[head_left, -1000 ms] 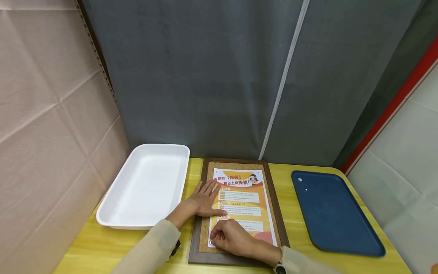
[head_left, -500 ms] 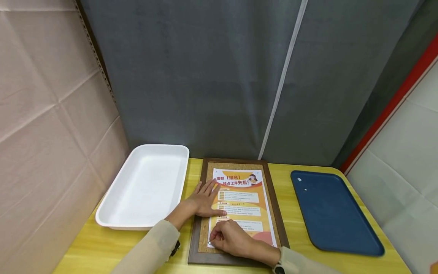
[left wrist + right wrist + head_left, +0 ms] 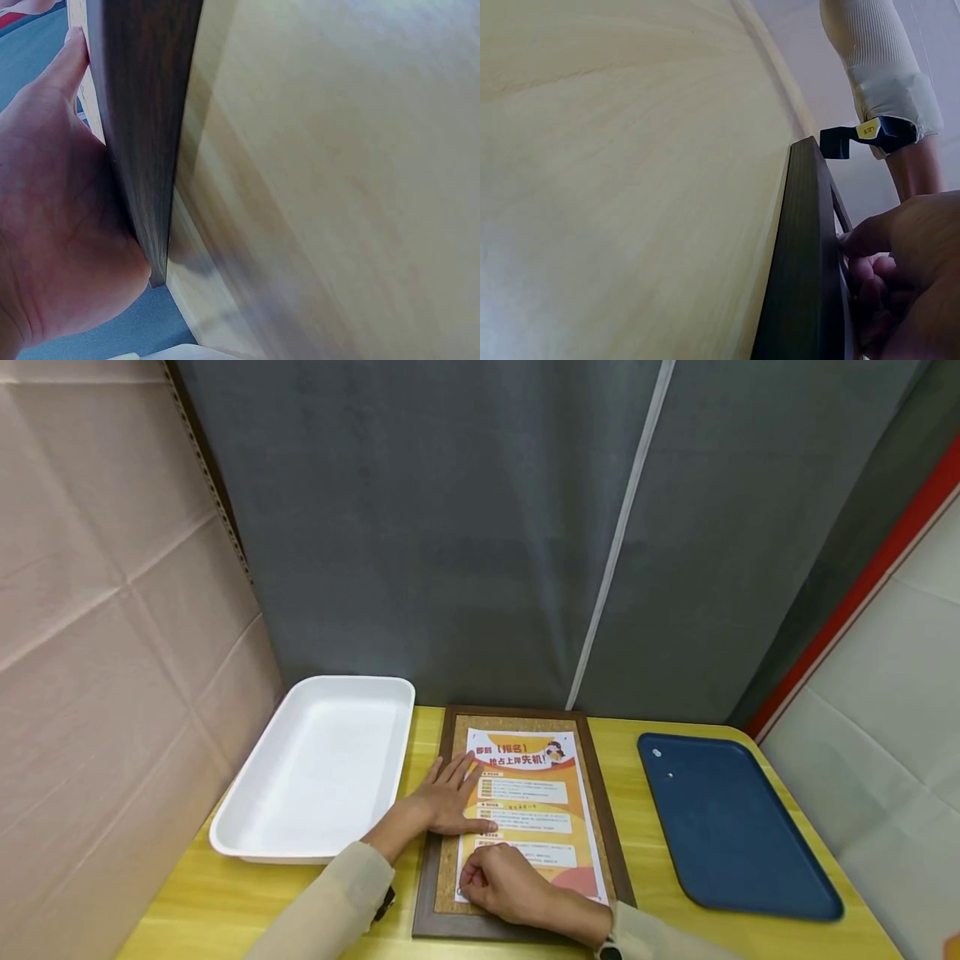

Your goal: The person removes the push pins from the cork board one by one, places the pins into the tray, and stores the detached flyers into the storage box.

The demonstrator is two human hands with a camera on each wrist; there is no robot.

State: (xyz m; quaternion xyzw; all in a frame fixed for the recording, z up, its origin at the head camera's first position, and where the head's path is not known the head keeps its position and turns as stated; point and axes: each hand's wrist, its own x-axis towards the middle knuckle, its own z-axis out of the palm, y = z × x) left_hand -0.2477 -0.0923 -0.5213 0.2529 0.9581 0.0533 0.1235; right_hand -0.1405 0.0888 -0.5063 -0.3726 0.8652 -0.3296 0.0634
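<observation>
An orange and white printed poster (image 3: pixel 525 789) lies on a cork board (image 3: pixel 517 724) with a dark brown wooden frame (image 3: pixel 611 827). My left hand (image 3: pixel 447 802) rests flat on the poster's left side, fingers spread. In the left wrist view, the heel of that hand lies against the frame (image 3: pixel 139 135). My right hand (image 3: pixel 506 881) has its fingers curled at the poster's lower left corner. Its fingertips pinch a small clear thumbtack (image 3: pixel 460 892) there, mostly hidden now. In the right wrist view, the thumb (image 3: pixel 866 234) reaches down just inside the frame.
A white tray (image 3: pixel 315 768) stands left of the board on the yellow wooden table (image 3: pixel 195 902). To the right lies a dark blue tray (image 3: pixel 742 835) with two small shiny pieces near its far left corner. A grey curtain (image 3: pixel 450 527) hangs behind.
Both hands stay in nearly the same place. The thumbtack at my right fingertips shows less than before, as the fingers have shifted slightly over it.
</observation>
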